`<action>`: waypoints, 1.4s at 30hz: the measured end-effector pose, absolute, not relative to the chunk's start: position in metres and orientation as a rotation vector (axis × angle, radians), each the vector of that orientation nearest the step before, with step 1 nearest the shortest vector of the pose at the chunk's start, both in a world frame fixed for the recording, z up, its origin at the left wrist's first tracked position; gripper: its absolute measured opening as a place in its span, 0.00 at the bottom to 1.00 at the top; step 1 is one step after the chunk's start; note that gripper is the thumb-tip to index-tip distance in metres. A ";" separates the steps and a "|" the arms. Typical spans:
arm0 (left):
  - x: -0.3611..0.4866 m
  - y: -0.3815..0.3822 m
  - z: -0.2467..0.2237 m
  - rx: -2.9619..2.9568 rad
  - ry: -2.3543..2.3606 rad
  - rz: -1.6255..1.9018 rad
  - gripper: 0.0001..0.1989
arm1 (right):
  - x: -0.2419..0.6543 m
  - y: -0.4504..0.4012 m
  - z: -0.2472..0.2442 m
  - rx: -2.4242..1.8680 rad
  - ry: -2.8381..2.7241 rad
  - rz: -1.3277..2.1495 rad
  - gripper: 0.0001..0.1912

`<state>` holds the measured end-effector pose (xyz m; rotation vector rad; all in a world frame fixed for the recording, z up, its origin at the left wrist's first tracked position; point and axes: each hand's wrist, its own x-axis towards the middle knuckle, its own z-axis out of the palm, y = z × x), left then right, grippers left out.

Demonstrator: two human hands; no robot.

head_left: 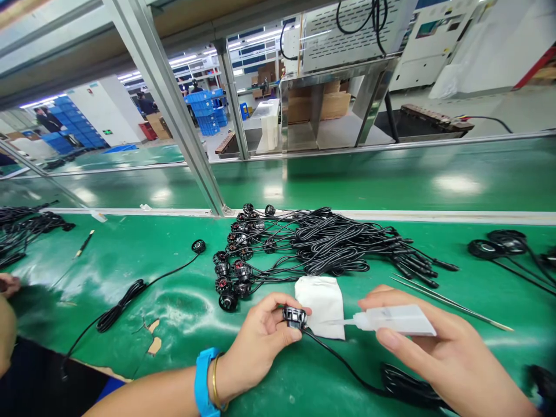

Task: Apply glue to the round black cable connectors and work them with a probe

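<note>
Between the thumb and fingers of my left hand (263, 333) is a small round black cabled part (294, 316), silvery on its side. Its black cable (347, 365) runs down to the right, to a coiled bundle (410, 387) partly behind my right hand (438, 347). That hand grips a translucent squeeze bottle (397, 319), its thin nozzle pointing left at the part, with a small gap between them. Behind both hands lies a folded white cloth (321, 301). Several similar round parts (241, 270) with bundled black cables (334, 237) are heaped beyond it.
Metal tweezers (456, 304) lie right of the cloth. One cabled part (198, 247) lies to the left, near a brush-like tool (84, 243). More cabled parts (486, 249) are at the right. A metal post (174, 104) rises behind the bench. Another person's hand (8, 285) shows at the left edge.
</note>
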<state>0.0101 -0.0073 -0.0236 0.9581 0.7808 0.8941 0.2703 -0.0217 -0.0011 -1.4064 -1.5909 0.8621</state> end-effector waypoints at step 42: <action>0.010 -0.008 -0.020 0.929 0.768 0.850 0.15 | 0.262 -0.019 0.003 -1.317 -1.707 0.756 0.12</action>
